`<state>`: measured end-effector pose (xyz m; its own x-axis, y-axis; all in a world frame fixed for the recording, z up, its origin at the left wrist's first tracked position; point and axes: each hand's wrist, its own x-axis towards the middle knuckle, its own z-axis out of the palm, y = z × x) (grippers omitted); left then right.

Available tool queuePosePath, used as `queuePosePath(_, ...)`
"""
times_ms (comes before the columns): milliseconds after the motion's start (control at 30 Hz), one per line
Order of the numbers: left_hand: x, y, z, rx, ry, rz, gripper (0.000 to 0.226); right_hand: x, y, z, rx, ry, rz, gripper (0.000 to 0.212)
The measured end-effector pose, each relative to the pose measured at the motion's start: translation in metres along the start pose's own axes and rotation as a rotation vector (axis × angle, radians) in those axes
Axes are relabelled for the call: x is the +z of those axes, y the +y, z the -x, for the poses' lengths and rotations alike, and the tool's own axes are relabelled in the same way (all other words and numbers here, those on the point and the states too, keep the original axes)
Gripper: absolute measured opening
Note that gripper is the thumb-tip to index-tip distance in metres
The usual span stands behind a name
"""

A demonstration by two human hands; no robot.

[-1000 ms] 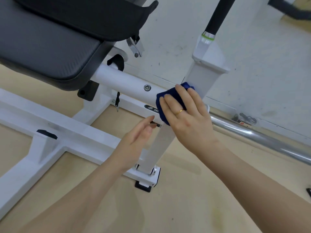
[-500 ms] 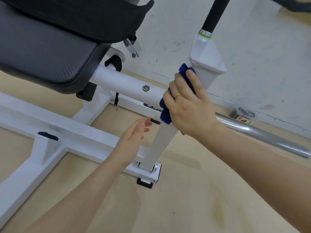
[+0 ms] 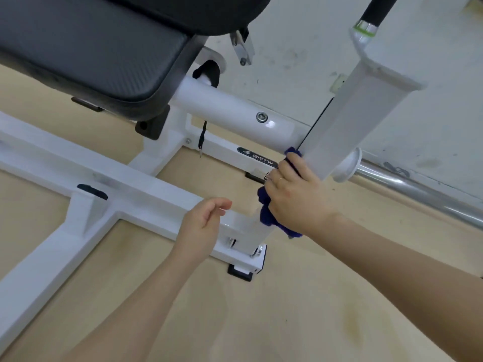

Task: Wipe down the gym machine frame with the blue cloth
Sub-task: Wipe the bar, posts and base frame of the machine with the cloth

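Right hand [image 3: 295, 197] is wrapped around the slanted white upright post [image 3: 347, 126] of the gym machine frame, low on the post, just above its foot. Blue cloth [image 3: 266, 210] is clamped between the palm and the post; cloth edges are seen above the fingers [image 3: 281, 176] and below the wrist. A ring is worn on one finger.

Left hand [image 3: 202, 226] is held empty, fingers loosely curled and apart, just over the white base rail [image 3: 130, 189], beside the post. Contact with the rail cannot be told.

Black seat pad [image 3: 86, 56] is seen upper left, over a round white crossbar [image 3: 230, 111]. A chrome bar [image 3: 418, 189] runs along the floor [image 3: 287, 309] at right, behind the post.
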<state>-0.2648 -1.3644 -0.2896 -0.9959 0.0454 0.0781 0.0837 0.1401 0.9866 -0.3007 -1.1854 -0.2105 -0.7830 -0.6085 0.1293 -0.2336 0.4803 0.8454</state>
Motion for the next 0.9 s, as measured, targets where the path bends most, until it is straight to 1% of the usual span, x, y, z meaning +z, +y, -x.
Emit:
queuePosePath(33, -0.003, -0.008, -0.002, 0.040, -0.013, -0.094, 0.033, 0.008, -0.015, 0.003, -0.012, -0.032, 0.085, 0.027)
queuePosePath(67, -0.006, -0.016, -0.004, 0.086, -0.028, -0.199, 0.032, 0.018, -0.035, 0.008, -0.065, -0.134, 0.145, 0.031)
queuePosePath(100, -0.009, -0.025, -0.006, 0.137, -0.039, -0.320, 0.032, 0.028, -0.058, 0.014, -0.151, -0.272, 0.189, 0.035)
queuePosePath(133, -0.012, -0.034, -0.009, 0.200, -0.044, -0.453, 0.033, 0.036, -0.080, 0.017, -0.240, -0.373, 0.194, 0.038)
queuePosePath(167, -0.014, -0.042, -0.012, 0.256, -0.065, -0.583, 0.035, 0.040, -0.096, 0.018, -0.287, -0.452, 0.173, 0.041)
queuePosePath(200, -0.015, -0.048, -0.015, 0.276, -0.099, -0.697, 0.038, 0.041, -0.104, 0.017, -0.286, -0.489, 0.153, 0.042)
queuePosePath(233, -0.015, -0.053, -0.018, 0.251, -0.152, -0.802, 0.042, 0.041, -0.103, 0.015, -0.277, -0.469, 0.106, 0.043)
queuePosePath(300, -0.012, -0.065, -0.027, 0.169, -0.251, -0.977, 0.051, 0.040, -0.087, 0.016, -0.279, -0.351, 0.001, 0.040)
queuePosePath(333, -0.010, -0.070, -0.032, 0.152, -0.272, -1.054, 0.052, 0.038, -0.076, 0.018, -0.223, -0.282, -0.001, 0.039)
queuePosePath(400, -0.001, -0.079, -0.044, 0.151, -0.270, -1.163, 0.051, 0.038, -0.055, 0.030, -0.078, -0.108, 0.074, 0.035)
queuePosePath(433, 0.005, -0.083, -0.048, 0.142, -0.290, -1.203, 0.051, 0.037, -0.048, 0.033, -0.016, -0.059, 0.121, 0.035)
queuePosePath(467, 0.012, -0.089, -0.052, 0.138, -0.309, -1.232, 0.051, 0.040, -0.048, 0.033, 0.011, -0.059, 0.183, 0.038)
queuePosePath(500, 0.018, -0.094, -0.054, 0.167, -0.310, -1.253, 0.051, 0.043, -0.054, 0.031, 0.006, -0.105, 0.242, 0.042)
queuePosePath(567, 0.025, -0.103, -0.057, 0.250, -0.252, -1.279, 0.054, 0.051, -0.083, 0.028, -0.091, -0.277, 0.285, 0.051)
queuePosePath(633, 0.027, -0.116, -0.059, 0.322, -0.184, -1.240, 0.056, 0.064, -0.118, 0.028, -0.181, -0.390, 0.226, 0.057)
queuePosePath(700, 0.028, -0.126, -0.061, 0.372, -0.122, -1.197, 0.053, 0.074, -0.138, 0.024, -0.229, -0.419, 0.142, 0.055)
queuePosePath(733, 0.028, -0.126, -0.061, 0.378, -0.105, -1.173, 0.051, 0.073, -0.137, 0.023, -0.251, -0.423, 0.121, 0.051)
queuePosePath(767, 0.030, -0.129, -0.062, 0.384, -0.086, -1.150, 0.047, 0.069, -0.129, 0.021, -0.255, -0.401, 0.114, 0.047)
queuePosePath(800, 0.031, -0.131, -0.062, 0.391, -0.061, -1.136, 0.043, 0.064, -0.116, 0.019, -0.243, -0.336, 0.097, 0.044)
queuePosePath(900, 0.034, -0.133, -0.063, 0.405, -0.003, -1.083, 0.035, 0.045, -0.065, 0.021, -0.065, -0.111, 0.055, 0.032)
